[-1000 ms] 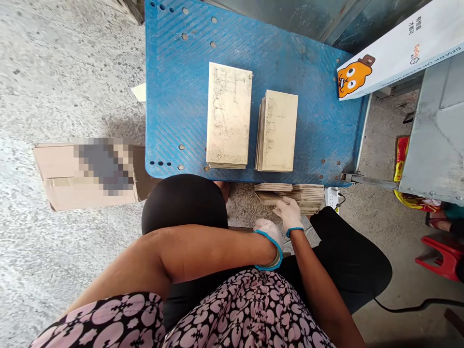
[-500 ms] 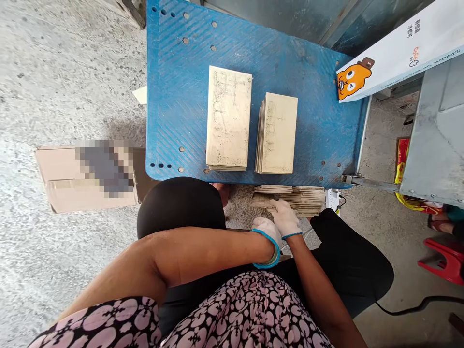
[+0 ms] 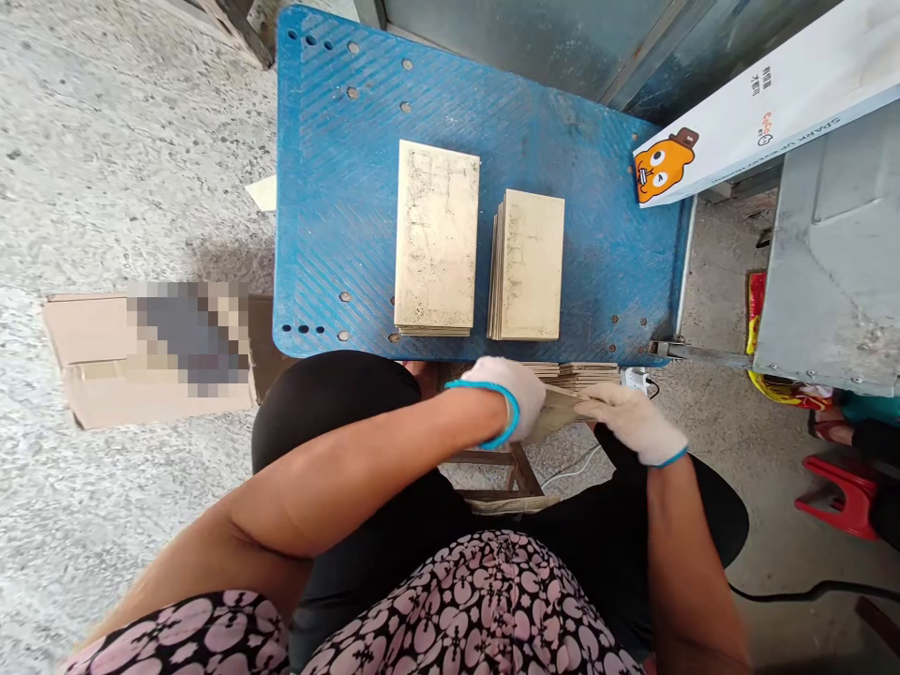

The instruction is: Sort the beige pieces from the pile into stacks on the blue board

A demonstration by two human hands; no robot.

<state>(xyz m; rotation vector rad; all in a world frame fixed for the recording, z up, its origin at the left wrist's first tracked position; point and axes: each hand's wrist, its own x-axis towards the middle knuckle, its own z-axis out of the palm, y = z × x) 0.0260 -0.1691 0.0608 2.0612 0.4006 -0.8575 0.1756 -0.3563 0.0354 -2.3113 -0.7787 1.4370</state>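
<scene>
Both my hands wear white gloves with blue cuffs. My left hand and my right hand are closed on the two ends of a thin beige board, lifted between my knees. Below and behind it lies a low pile of the same boards on the floor by the pallet edge. On the blue plastic pallet rest two neat stacks: a wider stack on the left and a narrower stack to its right.
A flattened cardboard box lies on the concrete floor at left. A white box with an orange cartoon face leans at upper right above a grey metal machine. A red stool, a black cable and a small wooden stool are nearby.
My hands rose from the floor pile and moved apart, bringing up one thin board held by both ends. The view shifted slightly left.
</scene>
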